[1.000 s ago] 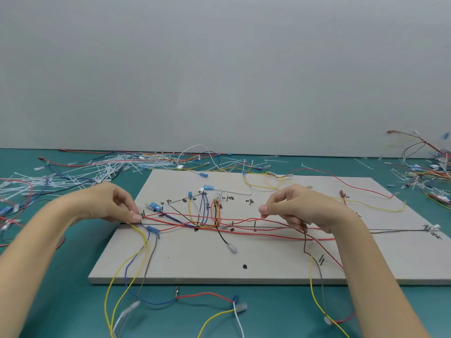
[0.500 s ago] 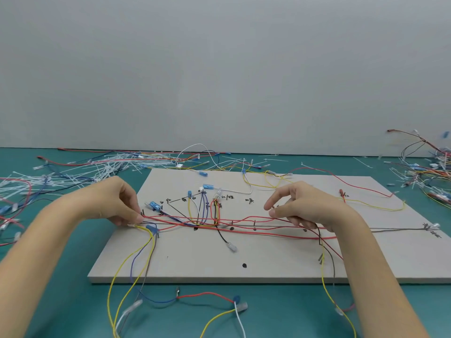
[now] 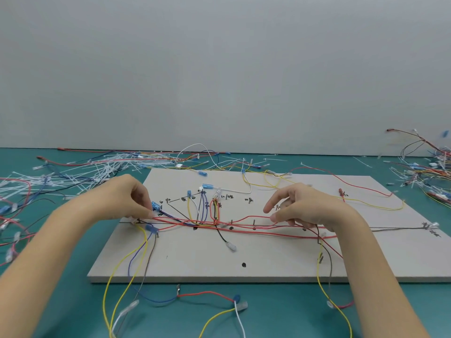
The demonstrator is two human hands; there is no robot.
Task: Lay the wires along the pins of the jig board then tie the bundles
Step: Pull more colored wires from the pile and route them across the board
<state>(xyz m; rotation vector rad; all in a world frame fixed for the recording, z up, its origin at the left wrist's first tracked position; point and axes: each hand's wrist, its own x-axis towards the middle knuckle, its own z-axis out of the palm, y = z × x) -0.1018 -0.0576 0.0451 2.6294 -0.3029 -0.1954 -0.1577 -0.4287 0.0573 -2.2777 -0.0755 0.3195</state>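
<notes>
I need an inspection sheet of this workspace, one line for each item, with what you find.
Surface: teal table, jig board lying flat on it.
Job's things: red wires run across the board's pins; no tie seen on them.
Clutter: loose white cable ties far left; wire heap far right.
Hands: left hand pinches the wires at the board's left end; right hand touches the wires, fingers partly spread.
Cables: yellow wires hang off the near edge.
Surroundings: plain grey wall.
</notes>
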